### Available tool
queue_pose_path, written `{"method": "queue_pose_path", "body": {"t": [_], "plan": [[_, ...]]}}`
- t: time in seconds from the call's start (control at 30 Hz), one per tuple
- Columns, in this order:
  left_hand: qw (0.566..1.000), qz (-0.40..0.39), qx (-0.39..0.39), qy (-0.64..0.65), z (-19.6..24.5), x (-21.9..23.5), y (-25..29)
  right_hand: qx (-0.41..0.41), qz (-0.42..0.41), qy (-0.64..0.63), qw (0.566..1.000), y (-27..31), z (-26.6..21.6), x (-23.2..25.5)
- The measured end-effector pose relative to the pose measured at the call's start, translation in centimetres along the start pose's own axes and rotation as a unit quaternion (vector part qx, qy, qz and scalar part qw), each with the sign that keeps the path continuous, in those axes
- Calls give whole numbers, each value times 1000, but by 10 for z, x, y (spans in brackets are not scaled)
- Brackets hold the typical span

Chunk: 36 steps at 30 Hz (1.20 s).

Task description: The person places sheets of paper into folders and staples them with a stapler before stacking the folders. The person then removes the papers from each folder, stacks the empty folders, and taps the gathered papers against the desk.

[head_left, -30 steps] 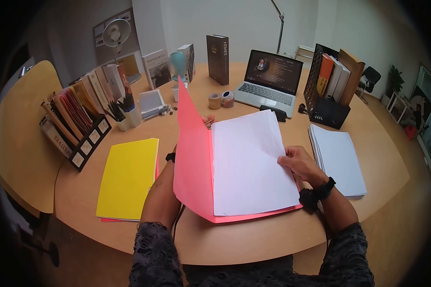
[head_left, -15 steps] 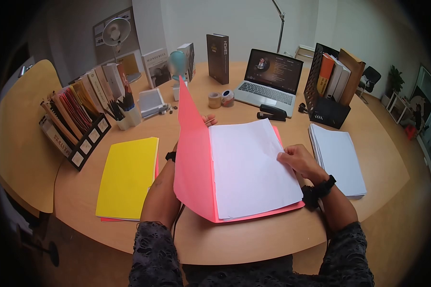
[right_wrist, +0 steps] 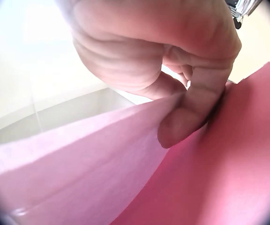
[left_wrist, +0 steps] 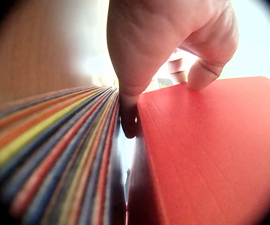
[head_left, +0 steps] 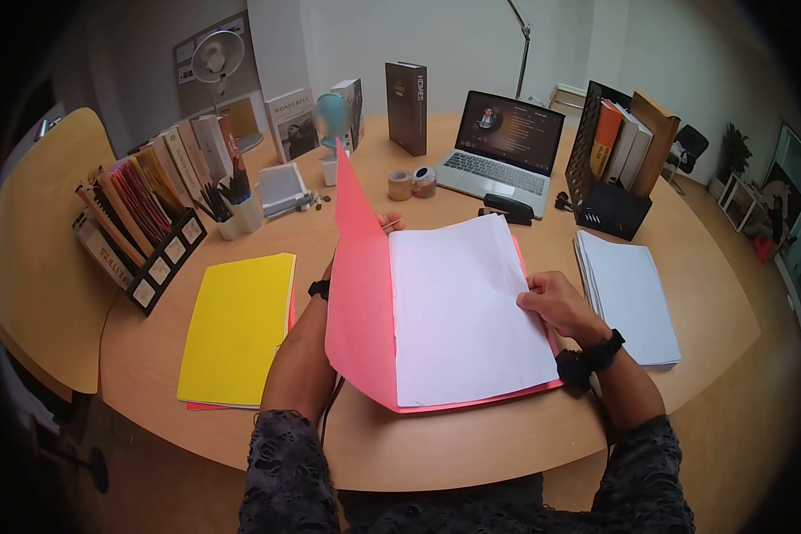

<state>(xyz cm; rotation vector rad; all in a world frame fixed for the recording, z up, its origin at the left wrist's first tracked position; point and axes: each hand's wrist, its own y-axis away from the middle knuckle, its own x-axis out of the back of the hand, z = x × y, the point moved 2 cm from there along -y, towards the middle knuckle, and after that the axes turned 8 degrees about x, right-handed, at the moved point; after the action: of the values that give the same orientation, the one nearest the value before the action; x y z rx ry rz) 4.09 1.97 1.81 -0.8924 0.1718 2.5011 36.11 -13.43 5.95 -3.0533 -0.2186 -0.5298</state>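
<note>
**Left hand (head_left: pixel 390 222) lurking up at the fold, right hand (head_left: pixel 556 304) pinching the paper edge**

So going left to right: a yellow folder (head_left: pixel 236 329) is lying flat on the desk (head_left: pixel 472 454), just outside the left forearm, with a bit of pinkish-red peeking out under it.

Next along is the pink folder (head_left: pixel 362 303), sitting open right in front of the person. Its left cover is standing up and hiding most of the left hand; only some fingers are showing past the far end of the fold. The left wrist view is catching fingers around the edge of a flat red panel (left_wrist: pixel 214 145), beside a fan of multicoloured edges (left_wrist: pixel 60 145). Can't tell what those edges belong to, or whether that hand is really gripping.

White sheets (head_left: pixel 467 311) are lying over the folder's right side, their left edge running along the fold. They're sitting between the two hands, long axis pointing away from the person, roughly in line with the fold. The right hand is pinching them partway up the right edge; from its wrist view, one digit is sitting between paper and pink.

For me the next move hangs on that left edge against the fold: the left hand is nearer the far end of it, while the right is holding the opposite side.

Further right, a white paper stack (head_left: pixel 632 298) is resting on the desk, just beyond the right hand.
</note>
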Motion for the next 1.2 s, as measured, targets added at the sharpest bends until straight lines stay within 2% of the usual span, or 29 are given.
{"method": "queue_pose_path", "body": {"t": [0.07,0.33,0.5,0.6,0.8,0.9,0.97,1.1,1.17,1.2], "plan": [[998,-29,-2,56,-2,1,0,2,-5,1,1000,1,-2,-1],[999,-7,9,49,-1,6,-4,-3,-33,54,998,11,-27,-4],[998,0,18,60,0,1,-2,4,-48,54,997,8,-18,-4],[999,-4,-9,43,-1,-1,1,14,-48,42,998,9,-18,-4],[998,-19,12,51,2,-3,3,19,-38,89,995,7,-15,-1],[998,-3,24,58,4,-9,6,10,-29,56,998,8,-15,-3],[995,63,50,52,5,-15,6,13,-19,48,999,7,-12,-2],[993,90,51,55,9,-23,13,-1,-3,76,997,6,-15,1],[987,77,132,58,7,-8,3,1,6,110,994,5,-14,3],[987,77,132,58,4,-1,-1,1,7,110,994,5,-13,3]]}}
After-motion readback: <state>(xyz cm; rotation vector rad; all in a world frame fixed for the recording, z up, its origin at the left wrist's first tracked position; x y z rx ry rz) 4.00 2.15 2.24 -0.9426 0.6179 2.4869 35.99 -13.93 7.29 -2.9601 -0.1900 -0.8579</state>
